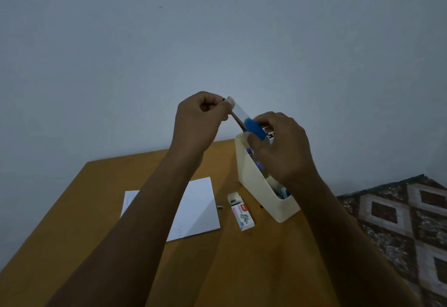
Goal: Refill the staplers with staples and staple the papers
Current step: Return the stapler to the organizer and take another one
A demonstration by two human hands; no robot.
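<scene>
The blue plastic stapler with a metal staple channel [252, 127] is in the air above the table, between both hands and well apart from the papers. It seems to be open, with a pale part going up to the left. The right hand [283, 151] grips the blue body with curled fingers. The left hand [200, 118] has its fingers closed in a pinch on the upper end of the stapler. I cannot tell if a strip of staples is also in this pinch, because the light is weak.

Below the hands stands a cream plastic organiser box [254, 181] with pens inside. Just beside it lies a small white cardboard box of staples [242, 213] with its flap open, and a small dark metal piece [219, 207] lies between it and the white paper sheets [198, 210] on the brown wooden table [72, 234].

I think the refilling is in progress. The danger is that the spring part snaps back on the fingers, or that a staple strip breaks and falls into the organiser, because the stapler is held directly over it.
</scene>
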